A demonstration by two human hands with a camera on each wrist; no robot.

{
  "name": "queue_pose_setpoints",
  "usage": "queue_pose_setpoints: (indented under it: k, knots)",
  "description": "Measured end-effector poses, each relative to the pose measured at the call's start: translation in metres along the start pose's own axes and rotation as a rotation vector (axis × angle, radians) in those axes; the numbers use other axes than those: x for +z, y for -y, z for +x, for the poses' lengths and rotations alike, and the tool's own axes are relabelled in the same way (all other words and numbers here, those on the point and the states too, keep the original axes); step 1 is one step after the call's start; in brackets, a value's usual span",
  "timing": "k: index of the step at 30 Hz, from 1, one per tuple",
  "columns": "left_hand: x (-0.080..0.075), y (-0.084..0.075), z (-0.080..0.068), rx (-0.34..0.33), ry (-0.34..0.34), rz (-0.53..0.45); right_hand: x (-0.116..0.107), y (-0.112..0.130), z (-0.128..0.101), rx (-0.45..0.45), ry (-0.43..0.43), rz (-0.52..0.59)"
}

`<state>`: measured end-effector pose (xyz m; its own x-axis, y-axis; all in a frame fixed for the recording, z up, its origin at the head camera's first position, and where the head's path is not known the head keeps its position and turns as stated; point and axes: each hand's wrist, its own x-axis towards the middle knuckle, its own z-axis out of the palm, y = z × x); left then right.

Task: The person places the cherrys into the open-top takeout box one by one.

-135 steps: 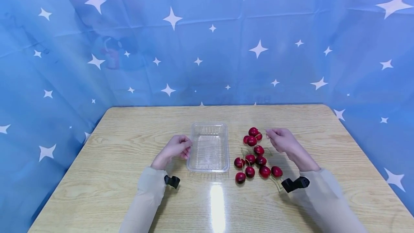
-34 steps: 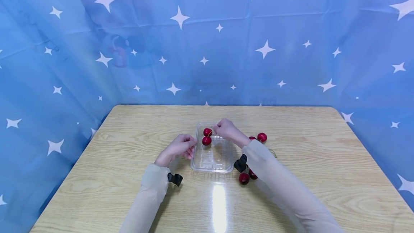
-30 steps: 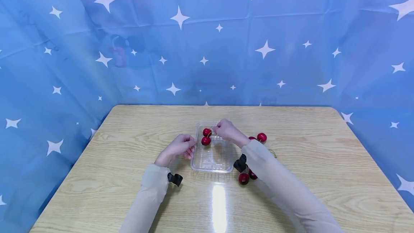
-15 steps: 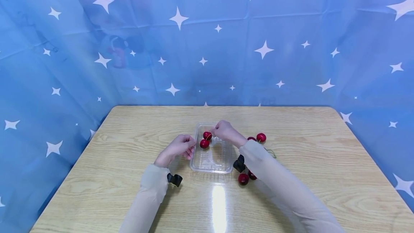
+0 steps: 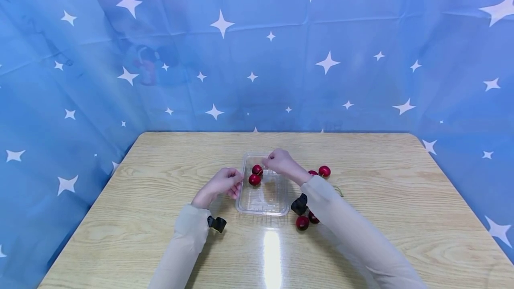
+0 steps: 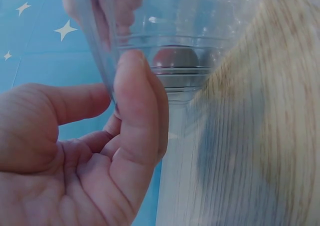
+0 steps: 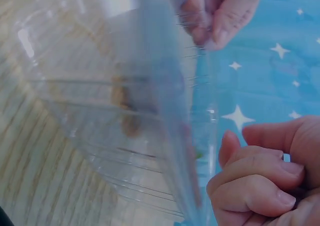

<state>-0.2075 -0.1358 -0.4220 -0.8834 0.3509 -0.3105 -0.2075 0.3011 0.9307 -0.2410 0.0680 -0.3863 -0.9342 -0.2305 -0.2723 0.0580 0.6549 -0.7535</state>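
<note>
Lower than half a second ago, the two cherries (image 5: 254, 175) are now lying inside the clear plastic tray (image 5: 263, 208), toward its far left corner, one just behind the other and seemingly touching. The right hand (image 5: 279, 162) is hovering over the tray's far end just beside them, its fingers curled together as if pinching a stem, though whether it is actually gripping one I cannot tell. The left hand (image 5: 221, 184) is staying where it was, gripping the tray's left rim, with the thumb (image 6: 137, 103) pressing against the outside of the wall while a cherry (image 6: 175, 58) is showing dimly through the plastic. More cherries (image 5: 321, 171) are lying on the wooden table (image 5: 401, 200) to the right of the tray, partly hidden behind the right sleeve (image 5: 345, 231), and two (image 5: 305, 221) are sitting near the tray's near right corner.
</note>
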Motion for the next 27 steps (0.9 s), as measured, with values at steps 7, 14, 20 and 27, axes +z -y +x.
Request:
queue_pose_setpoints:
  k: [7,14,20,27]
  knots:
    - [0.000,0.001,0.000,0.002,-0.009,0.008,-0.006,0.001,-0.006,-0.028,0.028,0.075]
    - [0.000,0.001,0.000,0.005,-0.007,0.012,-0.016,-0.002,-0.013,-0.040,0.045,0.117]
    - [0.000,0.003,0.002,0.008,0.010,0.002,-0.025,-0.007,-0.019,-0.041,0.041,0.189]
    - [-0.002,0.005,0.002,0.022,0.027,-0.008,-0.032,-0.012,-0.025,-0.067,0.040,0.194]
